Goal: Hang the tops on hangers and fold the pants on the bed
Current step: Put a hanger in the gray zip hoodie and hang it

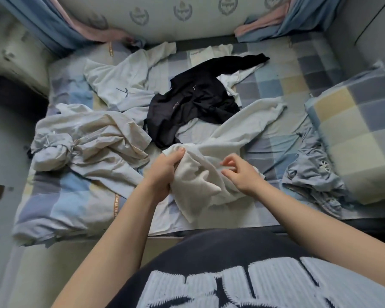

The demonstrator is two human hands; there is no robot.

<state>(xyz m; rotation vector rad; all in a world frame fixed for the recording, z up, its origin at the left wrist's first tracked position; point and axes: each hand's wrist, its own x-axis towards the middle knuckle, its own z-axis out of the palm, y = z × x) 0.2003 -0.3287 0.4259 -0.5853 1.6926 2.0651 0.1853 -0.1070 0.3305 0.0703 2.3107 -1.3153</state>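
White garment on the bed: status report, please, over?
Left hand grips white garment, bunched. Right hand on its fabric, grip unclear. Black top lies just behind; no hanger in view.

On the bed [276, 85], a central garment [193, 103] is flanked by a left-edge garment [93, 141] and a right-edge pillow [360, 134]; a near-edge garment [231, 134] is laid before it.

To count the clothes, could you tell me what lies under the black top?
The black top overlaps a white garment and the checked sheet; whatever lies directly beneath is hidden.
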